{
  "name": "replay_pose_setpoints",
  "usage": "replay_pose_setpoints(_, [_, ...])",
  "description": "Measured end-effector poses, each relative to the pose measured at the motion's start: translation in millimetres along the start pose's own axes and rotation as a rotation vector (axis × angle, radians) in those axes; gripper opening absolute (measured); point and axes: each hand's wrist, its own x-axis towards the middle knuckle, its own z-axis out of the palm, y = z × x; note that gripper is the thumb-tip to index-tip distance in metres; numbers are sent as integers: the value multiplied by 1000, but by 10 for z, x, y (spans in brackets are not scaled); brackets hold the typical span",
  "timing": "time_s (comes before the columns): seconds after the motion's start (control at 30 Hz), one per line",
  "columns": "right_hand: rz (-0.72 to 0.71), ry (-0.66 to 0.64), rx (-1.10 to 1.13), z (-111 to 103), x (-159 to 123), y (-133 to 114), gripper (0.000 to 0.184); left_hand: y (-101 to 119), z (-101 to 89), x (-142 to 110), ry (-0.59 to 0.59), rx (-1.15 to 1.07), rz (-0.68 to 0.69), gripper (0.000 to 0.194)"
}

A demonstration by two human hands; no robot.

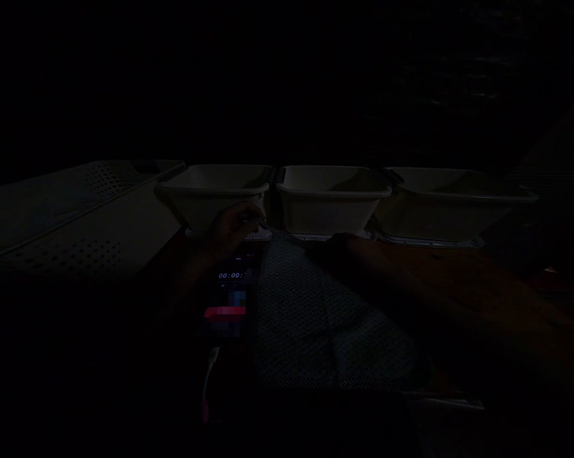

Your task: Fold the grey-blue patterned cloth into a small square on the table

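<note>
The picture is very dark. A grey-green woven cloth (315, 312) spreads over the middle of the wooden table. My left hand (232, 229) pinches the cloth's far left corner between thumb and fingers, lifting it slightly. At the cloth's far right edge lies my right hand (346, 248), mostly in shadow; its fingers are too dark to make out. A phone (229, 305) with a lit timer screen lies just left of the cloth, partly below my left forearm.
Three pale plastic bins, left (220, 203), middle (332, 207) and right (444, 213), stand in a row behind the cloth. On the far left is a large white basket (119, 222) with holes. A white cable (209, 372) runs from the phone toward me across the wooden tabletop (458, 280).
</note>
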Motion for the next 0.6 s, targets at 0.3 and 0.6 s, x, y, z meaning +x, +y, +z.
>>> replay_pose_setpoints(0.3, [188,-2,-2,-137,16,69,25,-147,-18,59,7,-34,-105,20])
replay_pose_setpoints(0.6, [213,31,-24,-130,20,66,36,-203,-21,62,-45,-70,-231,34])
